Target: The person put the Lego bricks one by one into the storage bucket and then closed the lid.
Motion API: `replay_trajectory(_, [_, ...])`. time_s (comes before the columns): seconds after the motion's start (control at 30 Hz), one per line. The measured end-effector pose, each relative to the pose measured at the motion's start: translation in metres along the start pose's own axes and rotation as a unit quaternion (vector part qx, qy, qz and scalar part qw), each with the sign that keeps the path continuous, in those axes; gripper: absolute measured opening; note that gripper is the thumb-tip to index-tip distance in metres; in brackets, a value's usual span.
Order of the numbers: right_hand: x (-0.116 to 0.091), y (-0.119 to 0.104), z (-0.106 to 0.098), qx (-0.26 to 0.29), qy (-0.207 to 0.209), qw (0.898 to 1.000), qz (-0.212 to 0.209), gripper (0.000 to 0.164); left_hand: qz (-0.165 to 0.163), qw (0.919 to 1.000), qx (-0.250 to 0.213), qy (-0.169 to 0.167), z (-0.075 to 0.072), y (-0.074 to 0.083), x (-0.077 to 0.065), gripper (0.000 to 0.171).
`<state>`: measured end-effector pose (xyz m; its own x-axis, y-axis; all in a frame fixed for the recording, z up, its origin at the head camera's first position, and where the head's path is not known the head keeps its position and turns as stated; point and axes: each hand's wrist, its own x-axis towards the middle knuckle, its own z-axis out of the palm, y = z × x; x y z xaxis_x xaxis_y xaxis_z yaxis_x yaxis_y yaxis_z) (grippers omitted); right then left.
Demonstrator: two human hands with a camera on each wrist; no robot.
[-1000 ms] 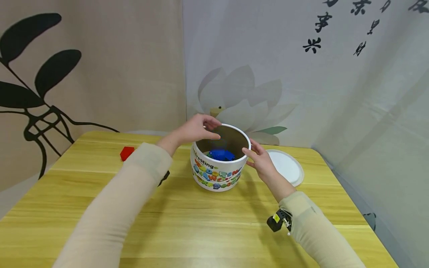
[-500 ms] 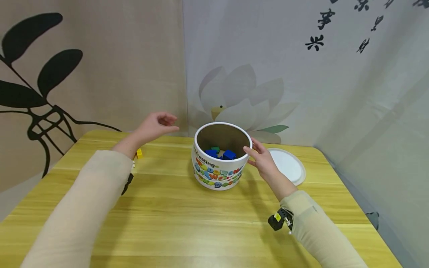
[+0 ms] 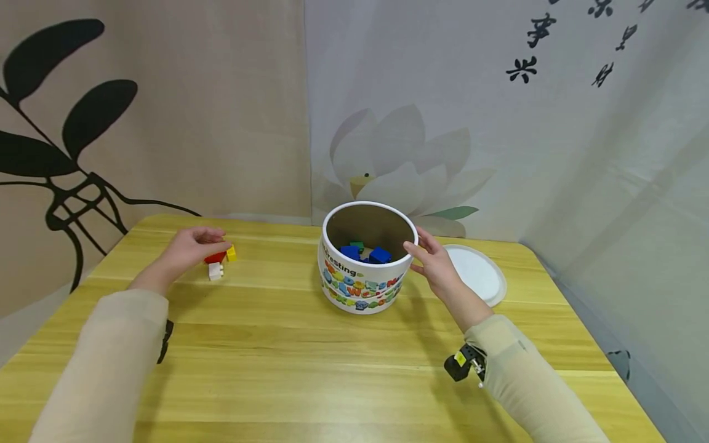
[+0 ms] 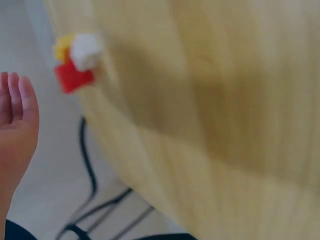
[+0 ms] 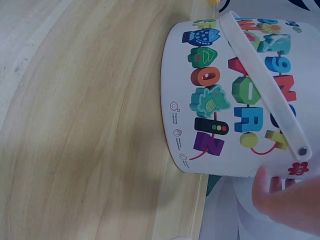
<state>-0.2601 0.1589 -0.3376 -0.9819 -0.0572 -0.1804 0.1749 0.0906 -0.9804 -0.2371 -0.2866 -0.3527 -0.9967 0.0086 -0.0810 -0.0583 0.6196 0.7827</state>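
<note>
My left hand (image 3: 191, 249) is over the table's left side, fingers loosely bent and nothing visible in them. By its fingertips sit a red block (image 3: 216, 258), a white block (image 3: 215, 271) and a yellow block (image 3: 231, 253); the hand partly hides the red one. In the left wrist view the red block (image 4: 73, 77) lies close against the other two. A white toy bucket (image 3: 360, 280) with colourful prints stands upright without its lid. Inside are blue blocks (image 3: 380, 255) and a green block (image 3: 357, 245). My right hand (image 3: 437, 264) touches the bucket's right side, thumb near the rim.
A round white lid (image 3: 475, 275) lies flat on the wooden table (image 3: 310, 375), right of the bucket. The bucket's white handle (image 5: 270, 90) hangs against its side. A printed cloth backdrop (image 3: 221, 123) rises behind the table's back edge.
My left hand has moved left from over the bucket to the small blocks. The blue piece blurred inside the bucket earlier now lies still. My right hand has stayed at the bucket.
</note>
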Motion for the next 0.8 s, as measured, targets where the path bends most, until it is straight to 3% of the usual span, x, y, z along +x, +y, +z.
replay_trajectory(0.2, [0.000,0.000,0.000,0.001,0.001,1.000,-0.001,0.058,-0.044,0.9989,0.006,0.013,-0.003,-0.030,-0.007,0.064])
replay_trajectory(0.37, [0.001,0.000,0.000,0.001,0.000,1.000,-0.001,0.059,-0.070,0.9975,0.000,0.013,0.000,-0.044,-0.008,0.064])
replay_trajectory(0.63, [0.002,0.001,0.000,0.000,-0.002,1.000,-0.002,0.059,-0.104,0.9945,0.016,-0.002,0.010,-0.053,-0.004,0.063])
replay_trajectory(0.8, [0.002,0.001,0.000,-0.002,0.000,1.000,-0.001,0.058,-0.094,0.9950,0.035,-0.004,0.014,-0.053,-0.003,0.062])
